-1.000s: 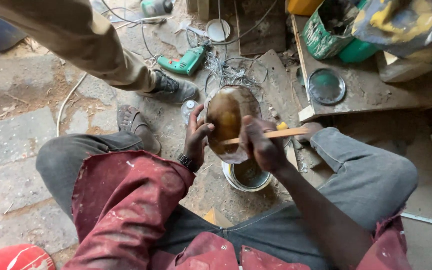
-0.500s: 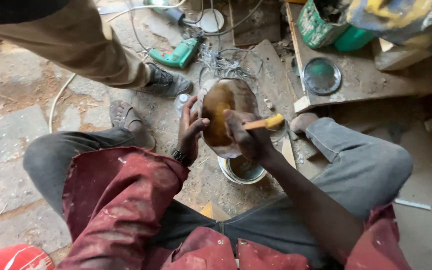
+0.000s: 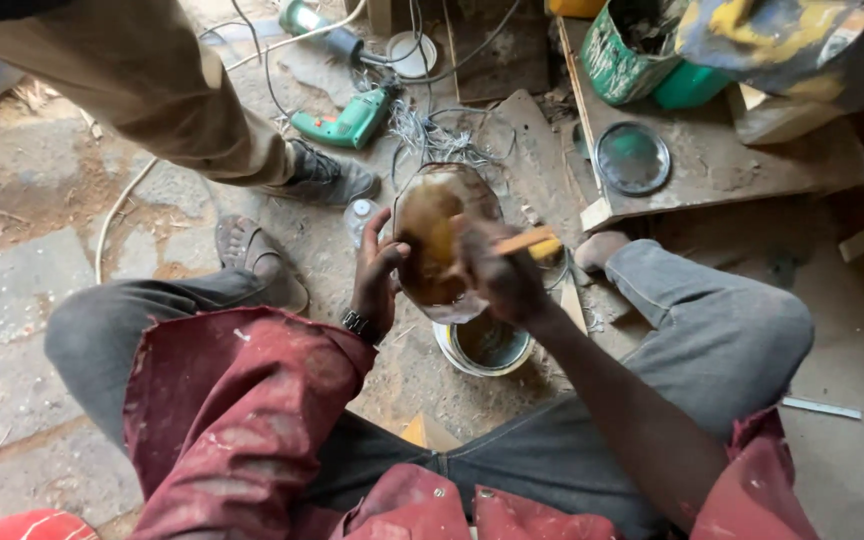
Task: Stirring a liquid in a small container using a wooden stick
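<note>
I sit with knees apart over a dirt floor. My left hand (image 3: 377, 275) grips the left edge of an oval wooden bowl (image 3: 432, 230), brown and glossy with a yellowish patch, held upright between my knees. My right hand (image 3: 502, 275) lies across the bowl's right side and is closed on a wooden-handled brush (image 3: 530, 240) whose handle points to the right. Straight below the bowl stands an open round tin (image 3: 485, 345) with dark liquid in it.
Another person's leg and shoe (image 3: 327, 180) stand close at upper left. A green power drill (image 3: 347, 122) with tangled cables lies beyond the bowl. A wooden board (image 3: 712, 175) at upper right bears a round lid (image 3: 632, 157) and a green can (image 3: 627, 55).
The brush hand has slid from the bowl's lower part up and across its right side. The other person's leg has shifted slightly, and the view has tipped a little.
</note>
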